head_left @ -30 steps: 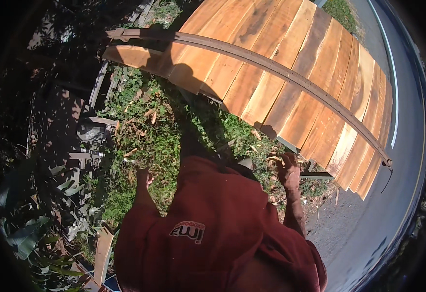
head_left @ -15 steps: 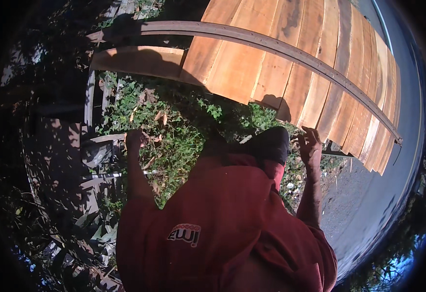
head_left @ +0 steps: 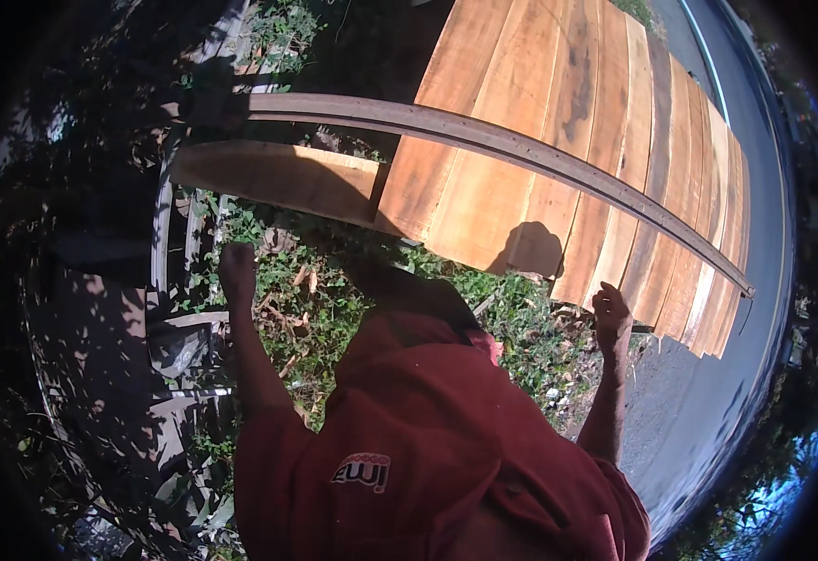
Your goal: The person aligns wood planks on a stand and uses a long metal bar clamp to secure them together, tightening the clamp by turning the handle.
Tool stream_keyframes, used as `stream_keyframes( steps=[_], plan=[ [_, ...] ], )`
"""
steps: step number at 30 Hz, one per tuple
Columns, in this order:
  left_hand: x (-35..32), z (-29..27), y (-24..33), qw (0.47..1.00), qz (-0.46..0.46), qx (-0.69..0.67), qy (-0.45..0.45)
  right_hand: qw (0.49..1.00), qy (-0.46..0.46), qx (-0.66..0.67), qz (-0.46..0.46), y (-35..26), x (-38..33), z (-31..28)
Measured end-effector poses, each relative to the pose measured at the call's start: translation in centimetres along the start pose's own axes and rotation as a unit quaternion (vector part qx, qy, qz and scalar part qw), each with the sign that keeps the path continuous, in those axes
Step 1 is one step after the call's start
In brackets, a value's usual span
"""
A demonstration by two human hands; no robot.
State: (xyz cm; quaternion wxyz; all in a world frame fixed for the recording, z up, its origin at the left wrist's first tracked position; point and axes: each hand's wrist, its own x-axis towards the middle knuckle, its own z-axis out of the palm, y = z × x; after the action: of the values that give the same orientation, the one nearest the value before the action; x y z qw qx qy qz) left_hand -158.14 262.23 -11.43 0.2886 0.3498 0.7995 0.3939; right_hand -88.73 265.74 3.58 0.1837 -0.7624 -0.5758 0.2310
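My left hand point(head_left: 238, 266) hangs in shade above the weeds, its fingers drawn into a loose fist with nothing visible in it. Nearest to it is a short wooden board point(head_left: 334, 178), lying apart from the others. On the right, my right hand point(head_left: 613, 310) is raised by the near ends of a row of sawn planks point(head_left: 484, 187), fingers slightly bent and apart, holding nothing. From this view I cannot tell whether it touches a plank. Across the planks runs a long brown rail point(head_left: 521, 145), out of reach of both hands.
Green weeds point(head_left: 325, 309) and dry leaves cover the ground in front of me. A paved road point(head_left: 699, 402) passes along the right. Old grey slats point(head_left: 161, 234) and a dark shaded panel point(head_left: 100, 327) stand to the left.
The planks and rail sit lower in the picture as my view shifts. My right hand has moved slightly right and down in the picture. My left hand stays low on the left.
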Motion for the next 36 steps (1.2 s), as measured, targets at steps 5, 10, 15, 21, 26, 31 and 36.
stream_keyframes(
  steps=[5,10,15,21,26,31,36],
  plan=[
    [3.2,0.6,3.6,0.994,0.084,0.065,0.015,0.996,0.033,0.06,0.053,-0.1,5.8,1.3],
    [2.4,-0.6,9.5,0.982,0.129,0.133,-0.037,0.981,0.095,0.153,0.07,0.9,9.0,5.5],
    [0.2,-0.3,11.7,0.959,0.163,0.176,-0.148,0.977,0.132,0.136,0.096,-0.9,8.0,7.9],
    [4.1,2.7,17.0,0.928,0.267,0.185,-0.182,0.947,0.22,0.186,0.139,2.0,5.8,6.6],
    [10.7,7.6,21.7,0.893,0.38,0.142,-0.195,0.93,0.223,0.237,0.174,4.2,4.1,4.0],
    [16.2,12.3,23.5,0.806,0.48,0.297,-0.177,0.913,0.209,0.269,0.225,4.5,4.9,2.0],
    [20.4,14.3,23.7,0.785,0.388,0.357,-0.324,0.895,0.192,0.289,0.282,6.6,6.8,3.0]
  ],
)
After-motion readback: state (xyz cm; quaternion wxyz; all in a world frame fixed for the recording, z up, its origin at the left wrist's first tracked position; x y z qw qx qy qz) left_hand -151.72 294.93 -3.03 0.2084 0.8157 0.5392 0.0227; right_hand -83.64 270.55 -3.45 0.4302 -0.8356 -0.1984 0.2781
